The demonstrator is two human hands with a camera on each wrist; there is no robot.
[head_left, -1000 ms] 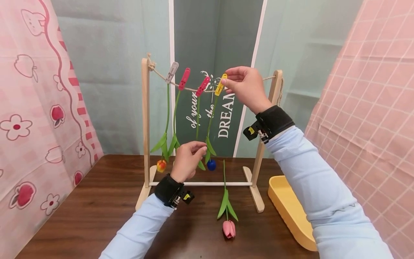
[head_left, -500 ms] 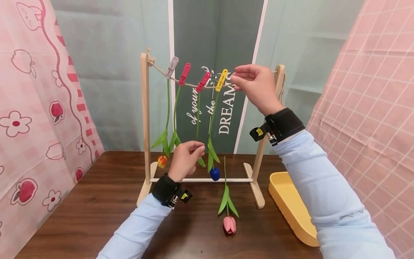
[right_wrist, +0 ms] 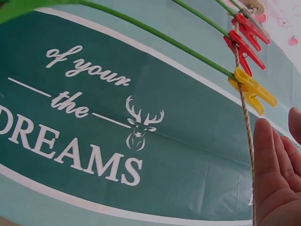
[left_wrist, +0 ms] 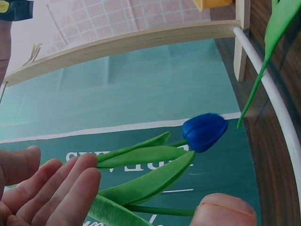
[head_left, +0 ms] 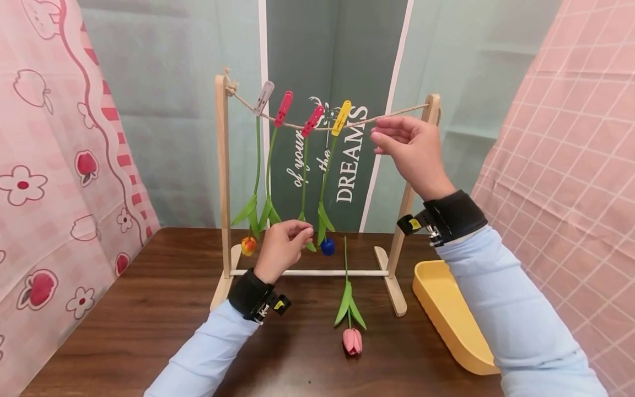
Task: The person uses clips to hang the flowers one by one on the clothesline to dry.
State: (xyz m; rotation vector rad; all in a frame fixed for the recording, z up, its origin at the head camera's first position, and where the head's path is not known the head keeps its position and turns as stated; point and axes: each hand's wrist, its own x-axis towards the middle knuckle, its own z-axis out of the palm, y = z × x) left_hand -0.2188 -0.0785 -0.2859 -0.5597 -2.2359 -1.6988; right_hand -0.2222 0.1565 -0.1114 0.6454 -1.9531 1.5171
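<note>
My left hand (head_left: 285,248) hovers beside the hanging tulips, its fingers loosely bent and holding nothing. Just past its fingertips hangs the blue tulip (head_left: 327,246), upside down from a yellow clothespin (head_left: 341,118) on the rope. My right hand (head_left: 414,154) is below the rope, right of that clothespin, with nothing in its fingers. Two red clothespins (head_left: 283,108) and a grey clothespin (head_left: 263,98) hold more tulips by their stems. An orange-yellow tulip (head_left: 248,246) hangs at the far left. In the left wrist view, a peach-coloured bloom (left_wrist: 225,210) shows at the bottom.
A wooden frame (head_left: 222,176) carries the sagging rope (head_left: 397,114), with a white bar (head_left: 317,273) low across it. One pink tulip (head_left: 352,342) lies on the brown table (head_left: 149,331). A yellow tray (head_left: 446,314) sits at the right, partly behind my right sleeve.
My right hand has let go of the yellow clothespin and moved right and down. My left fingers have come away from the blue tulip, which swung a little and hangs free.
</note>
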